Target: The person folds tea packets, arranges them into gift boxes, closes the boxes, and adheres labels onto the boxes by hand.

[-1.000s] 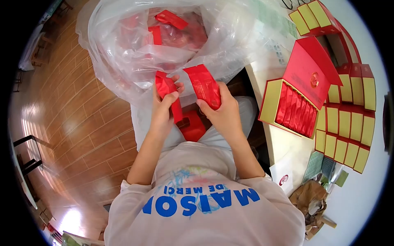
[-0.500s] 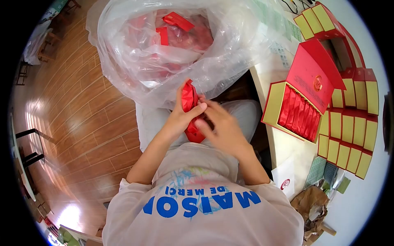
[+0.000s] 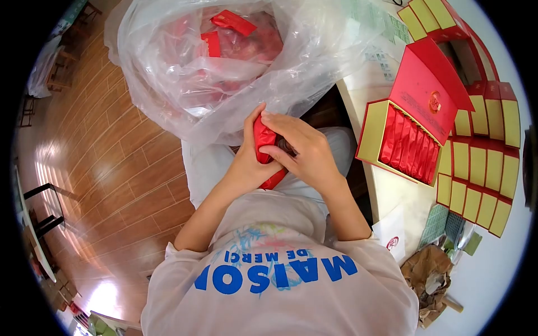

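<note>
Red packet (image 3: 263, 137) is now between both my hands, over my lap. A second ago: one packet per hand, hands apart. Half a second ago: right hand blurred, just beside the left. Now left hand (image 3: 246, 159) is wrapped round the packet's left side, and right hand (image 3: 305, 148) is narrowed onto it, thumb across the front, fingertips at its top end. One packet or two laid together: can't tell, fingers cover too much. Upshot: two separate holds have become one shared hold, so neither hand is spare. Below them, a red piece (image 3: 274, 178) shows at my lap, mostly hidden.

Elsewhere, no visible change in contents. Open box (image 3: 372, 131) sits at the table's (image 3: 389, 196) edge nearest my lap, lid standing up, row of packets (image 3: 409, 143) inside. Red-and-yellow boxes (image 3: 485, 159) are stacked toward the table's wall-side edge. Plastic bag (image 3: 213, 123) is ahead of me, mouth open, with two bag packets (image 3: 234, 22) near the top edge of its opening.
</note>
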The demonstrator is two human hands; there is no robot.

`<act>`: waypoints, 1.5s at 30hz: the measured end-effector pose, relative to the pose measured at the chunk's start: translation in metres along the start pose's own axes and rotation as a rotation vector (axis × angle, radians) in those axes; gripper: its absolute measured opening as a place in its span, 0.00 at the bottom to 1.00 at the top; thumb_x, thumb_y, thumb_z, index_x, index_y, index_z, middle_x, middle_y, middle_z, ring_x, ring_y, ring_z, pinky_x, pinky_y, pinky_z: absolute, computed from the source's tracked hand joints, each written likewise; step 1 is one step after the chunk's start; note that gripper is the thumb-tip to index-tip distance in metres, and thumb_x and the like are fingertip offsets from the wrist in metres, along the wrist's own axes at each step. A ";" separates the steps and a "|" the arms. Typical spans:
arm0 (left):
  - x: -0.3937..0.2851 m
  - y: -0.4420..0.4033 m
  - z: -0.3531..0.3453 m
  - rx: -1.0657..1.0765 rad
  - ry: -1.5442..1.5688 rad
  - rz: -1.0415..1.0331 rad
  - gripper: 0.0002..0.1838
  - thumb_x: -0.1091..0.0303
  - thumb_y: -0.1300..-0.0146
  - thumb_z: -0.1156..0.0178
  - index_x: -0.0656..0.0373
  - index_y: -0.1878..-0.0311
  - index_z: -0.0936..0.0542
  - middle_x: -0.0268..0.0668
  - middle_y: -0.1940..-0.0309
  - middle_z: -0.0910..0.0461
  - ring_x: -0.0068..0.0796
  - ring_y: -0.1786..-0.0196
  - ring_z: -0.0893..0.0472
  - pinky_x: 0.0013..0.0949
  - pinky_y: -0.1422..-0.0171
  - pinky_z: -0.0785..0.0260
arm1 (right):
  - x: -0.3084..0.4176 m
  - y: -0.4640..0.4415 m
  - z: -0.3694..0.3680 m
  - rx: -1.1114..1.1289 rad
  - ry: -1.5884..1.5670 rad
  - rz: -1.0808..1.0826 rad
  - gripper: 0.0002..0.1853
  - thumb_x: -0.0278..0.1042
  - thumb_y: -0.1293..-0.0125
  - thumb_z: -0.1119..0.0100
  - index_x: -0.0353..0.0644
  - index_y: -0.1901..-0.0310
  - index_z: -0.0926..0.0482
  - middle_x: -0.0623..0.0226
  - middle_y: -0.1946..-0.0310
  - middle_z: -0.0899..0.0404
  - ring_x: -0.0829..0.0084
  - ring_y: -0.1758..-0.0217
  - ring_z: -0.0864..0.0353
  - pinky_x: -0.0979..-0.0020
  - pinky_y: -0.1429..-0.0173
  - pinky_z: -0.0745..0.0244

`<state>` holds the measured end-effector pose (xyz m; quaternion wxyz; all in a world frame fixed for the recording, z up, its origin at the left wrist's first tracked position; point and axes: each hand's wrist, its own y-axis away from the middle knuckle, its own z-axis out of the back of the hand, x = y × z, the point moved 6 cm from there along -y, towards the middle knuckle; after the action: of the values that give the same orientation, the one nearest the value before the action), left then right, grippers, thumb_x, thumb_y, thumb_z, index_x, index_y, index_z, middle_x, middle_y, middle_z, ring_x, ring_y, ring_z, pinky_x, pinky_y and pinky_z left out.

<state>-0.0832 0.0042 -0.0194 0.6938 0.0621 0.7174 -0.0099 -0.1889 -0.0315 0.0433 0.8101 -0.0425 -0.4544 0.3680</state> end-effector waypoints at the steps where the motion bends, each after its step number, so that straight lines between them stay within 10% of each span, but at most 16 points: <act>1: -0.001 0.000 0.000 -0.007 -0.022 -0.020 0.53 0.76 0.50 0.35 0.51 0.25 0.57 0.47 0.38 0.35 0.39 0.37 0.29 0.38 0.33 0.37 | 0.001 0.000 0.001 -0.024 -0.002 -0.002 0.22 0.30 0.49 0.29 0.34 0.51 0.21 0.55 0.52 0.19 0.56 0.48 0.19 0.62 0.44 0.24; 12: -0.011 0.007 0.019 0.202 -0.037 0.181 0.49 0.78 0.48 0.38 0.52 0.24 0.53 0.43 0.33 0.40 0.35 0.32 0.35 0.36 0.28 0.43 | 0.009 -0.010 0.026 -0.041 0.161 0.108 0.14 0.25 0.47 0.33 0.38 0.57 0.19 0.62 0.66 0.20 0.62 0.60 0.22 0.63 0.52 0.28; 15: -0.018 0.008 0.033 0.250 -0.307 0.233 0.48 0.70 0.47 0.35 0.53 0.25 0.51 0.55 0.39 0.32 0.48 0.40 0.27 0.40 0.37 0.33 | 0.017 -0.006 0.017 0.052 0.224 0.163 0.12 0.25 0.50 0.33 0.38 0.61 0.20 0.65 0.68 0.23 0.64 0.64 0.23 0.65 0.57 0.28; 31: -0.009 0.020 0.017 0.055 -0.635 0.115 0.49 0.71 0.50 0.35 0.55 0.26 0.50 0.57 0.37 0.37 0.58 0.41 0.29 0.44 0.41 0.30 | 0.011 0.008 -0.013 -0.060 0.310 0.006 0.09 0.24 0.53 0.35 0.38 0.72 0.27 0.60 0.75 0.27 0.59 0.71 0.25 0.62 0.65 0.28; 34: -0.009 0.019 0.017 0.003 -0.584 0.017 0.49 0.72 0.49 0.35 0.55 0.26 0.52 0.55 0.36 0.37 0.55 0.41 0.27 0.42 0.40 0.31 | -0.006 0.014 -0.011 -0.146 0.071 -0.233 0.07 0.23 0.49 0.35 0.36 0.70 0.25 0.57 0.74 0.25 0.56 0.70 0.23 0.60 0.65 0.27; 36: -0.005 0.021 0.016 0.122 -0.223 0.176 0.49 0.76 0.48 0.38 0.53 0.24 0.53 0.48 0.34 0.38 0.39 0.38 0.29 0.36 0.36 0.35 | -0.006 0.014 -0.006 -0.136 -0.004 -0.193 0.06 0.23 0.45 0.36 0.35 0.67 0.23 0.57 0.73 0.23 0.55 0.69 0.22 0.60 0.65 0.26; 45: -0.004 0.023 0.017 0.261 -0.075 0.234 0.49 0.73 0.47 0.36 0.53 0.24 0.52 0.38 0.42 0.33 0.25 0.52 0.29 0.29 0.44 0.34 | 0.004 0.009 0.001 0.002 0.121 -0.014 0.06 0.24 0.46 0.36 0.37 0.66 0.22 0.58 0.71 0.23 0.57 0.67 0.22 0.61 0.61 0.26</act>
<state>-0.0635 0.0246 -0.0141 0.7025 0.2343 0.6716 -0.0244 -0.1937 -0.0226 0.0432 0.8389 -0.0608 -0.4043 0.3593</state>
